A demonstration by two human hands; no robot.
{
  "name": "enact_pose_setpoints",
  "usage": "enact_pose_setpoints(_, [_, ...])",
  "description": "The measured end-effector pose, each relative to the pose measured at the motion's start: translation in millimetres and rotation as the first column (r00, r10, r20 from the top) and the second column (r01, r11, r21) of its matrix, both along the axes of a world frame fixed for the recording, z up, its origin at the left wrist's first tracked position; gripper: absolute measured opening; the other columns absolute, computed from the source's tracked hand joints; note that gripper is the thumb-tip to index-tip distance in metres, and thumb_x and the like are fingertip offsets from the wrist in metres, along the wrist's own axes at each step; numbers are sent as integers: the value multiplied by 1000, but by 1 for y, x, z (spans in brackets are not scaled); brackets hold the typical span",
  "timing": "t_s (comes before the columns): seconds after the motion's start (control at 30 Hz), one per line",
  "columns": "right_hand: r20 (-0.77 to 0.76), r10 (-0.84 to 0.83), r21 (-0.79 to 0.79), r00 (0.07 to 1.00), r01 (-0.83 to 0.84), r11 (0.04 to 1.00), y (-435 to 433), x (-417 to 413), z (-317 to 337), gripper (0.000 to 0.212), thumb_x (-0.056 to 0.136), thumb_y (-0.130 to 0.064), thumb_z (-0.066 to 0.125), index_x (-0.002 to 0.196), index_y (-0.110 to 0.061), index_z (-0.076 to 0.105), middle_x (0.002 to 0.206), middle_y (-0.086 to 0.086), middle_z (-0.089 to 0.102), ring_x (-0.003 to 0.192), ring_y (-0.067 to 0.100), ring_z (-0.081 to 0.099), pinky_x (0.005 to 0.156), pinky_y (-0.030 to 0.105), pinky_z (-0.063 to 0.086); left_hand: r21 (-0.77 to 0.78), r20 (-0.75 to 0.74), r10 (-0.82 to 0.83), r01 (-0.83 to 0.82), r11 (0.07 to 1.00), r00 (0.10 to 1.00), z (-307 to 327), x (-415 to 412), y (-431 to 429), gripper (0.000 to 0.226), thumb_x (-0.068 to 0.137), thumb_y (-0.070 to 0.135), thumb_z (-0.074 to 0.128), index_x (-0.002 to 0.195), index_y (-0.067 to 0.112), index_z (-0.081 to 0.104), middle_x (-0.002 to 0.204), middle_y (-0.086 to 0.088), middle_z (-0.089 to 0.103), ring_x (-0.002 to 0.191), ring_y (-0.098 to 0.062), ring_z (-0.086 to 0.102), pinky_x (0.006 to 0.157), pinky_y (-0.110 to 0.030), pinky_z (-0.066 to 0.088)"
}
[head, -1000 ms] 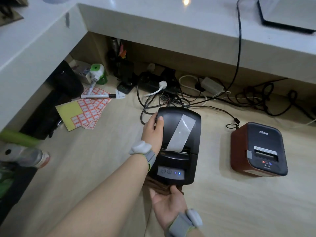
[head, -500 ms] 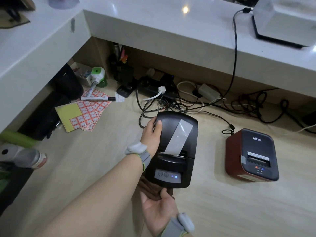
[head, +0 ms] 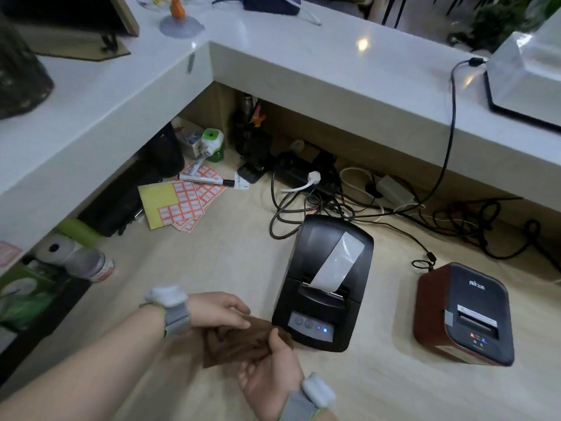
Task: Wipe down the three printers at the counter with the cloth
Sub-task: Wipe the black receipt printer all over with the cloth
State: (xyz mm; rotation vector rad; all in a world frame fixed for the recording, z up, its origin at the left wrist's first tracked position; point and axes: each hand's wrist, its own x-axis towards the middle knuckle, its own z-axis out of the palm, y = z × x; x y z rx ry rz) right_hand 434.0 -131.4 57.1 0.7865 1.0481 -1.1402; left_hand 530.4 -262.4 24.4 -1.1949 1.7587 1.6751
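A black receipt printer [head: 326, 281] with a strip of white paper curling out of its slot stands on the lower wooden desk. To its right sits a second printer [head: 464, 314], dark red with a black top. A brown cloth [head: 239, 340] is held just in front of the black printer's left corner, between both hands. My left hand [head: 217, 309] grips its upper edge from the left. My right hand [head: 270, 375] holds it from below, thumb on the cloth. Both wrists wear grey bands. A third printer is not in view.
A tangle of cables and a power strip [head: 306, 174] lies behind the printers. Label sheets [head: 179, 205], a marker [head: 206, 179] and a green-topped bottle [head: 212, 144] lie at the back left. A raised white counter [head: 303, 65] overhangs the desk. A bottle [head: 88, 264] lies at the left.
My left hand has let go of the black printer's side and dropped to the cloth. The cloth has come out from under the printer's front, and both hands hold it.
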Motion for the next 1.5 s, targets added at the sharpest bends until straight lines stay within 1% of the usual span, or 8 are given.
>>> enact_pose_setpoints(0.13, [-84,182,11,980,-182,983,-9,3,2,46,99,-40,39,127,-8,56,94,4,65,61,13,54,49,21,34,173,-174,283,-253,952,943,-4,13,8,44,84,0,64,127,2,51,118,-12,62,95,-11,62,95,-22,46])
enact_pose_setpoints(0.33, [-204,549,-19,810,-564,825,-3,1,2,27,96,-35,48,96,-13,64,75,4,69,55,14,57,47,19,35,122,-241,366,-346,930,899,2,35,0,44,75,-10,68,116,0,59,106,-12,65,88,-14,62,83,-21,49])
enact_pose_setpoints(0.53, [-719,656,398,-230,-910,117,0,-23,5,18,91,-33,46,97,-33,62,107,-7,67,100,13,62,82,17,42,-303,-206,559,-595,744,803,0,33,6,38,69,3,76,99,19,57,92,-6,64,83,-21,59,82,-32,47])
enact_pose_setpoints(0.67, [-718,493,539,-492,-840,-53,-12,-48,11,28,93,-35,44,113,-26,61,116,-1,65,108,15,59,84,18,41,-330,-240,586,-633,700,774,-8,4,32,36,69,5,73,84,27,49,80,0,57,70,-16,53,67,-28,41])
enact_pose_setpoints(0.87, [-801,361,543,-478,-833,102,-5,-88,33,19,81,-48,45,94,-40,56,77,-14,65,71,1,56,74,27,50,-324,-296,594,-663,674,748,-22,-43,63,29,69,9,63,78,28,43,82,1,54,71,-12,50,58,-20,33])
enact_pose_setpoints(1.07, [-907,226,409,-356,-613,676,-9,-141,46,19,88,-24,57,82,-42,62,73,-12,63,69,5,57,62,22,43,-122,-360,690,-765,632,628,-30,-60,78,32,79,6,53,76,34,38,78,2,54,68,-16,50,63,-29,38])
enact_pose_setpoints(1.27, [-869,191,389,-457,-391,834,-40,-197,36,43,95,-16,48,138,-13,44,137,8,48,127,23,41,108,37,32,92,-430,759,-812,576,489,-40,-64,88,30,93,1,46,104,29,41,108,0,57,93,-12,56,78,-23,42])
enact_pose_setpoints(1.5, [-984,164,117,67,-455,883,-51,-194,4,65,88,-57,20,149,-33,19,153,-6,32,140,10,27,111,26,18,355,-370,862,-805,476,347,-36,-67,88,40,98,16,46,125,45,46,114,14,67,98,-5,67,70,-13,50])
